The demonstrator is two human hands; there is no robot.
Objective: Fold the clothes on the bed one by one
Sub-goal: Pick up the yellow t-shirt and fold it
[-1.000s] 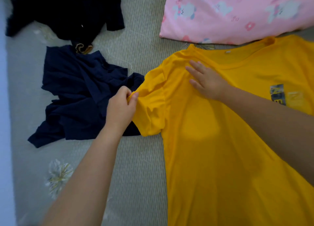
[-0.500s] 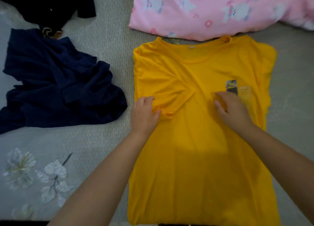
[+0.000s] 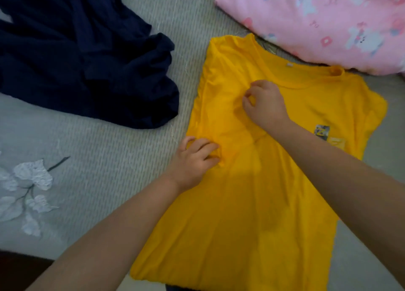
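Note:
A yellow T-shirt lies flat on the bed, collar toward the pillow, its left sleeve folded in over the chest. My left hand grips the folded sleeve's hem at the shirt's left edge, fingers curled into the cloth. My right hand sits higher on the folded sleeve near the collar and pinches the fabric between thumb and fingers. A small printed patch shows on the chest to the right of my right forearm. A crumpled navy garment lies to the left, apart from the shirt.
A pink patterned pillow lies at the top right, touching the shirt's collar. The grey bedspread with a white flower print shows on the left. The bed's near edge runs along the bottom left.
My right hand moved from the chest patch up and left onto the folded sleeve and now pinches it. My left hand stays at the sleeve hem. The camera view has tilted and shifted.

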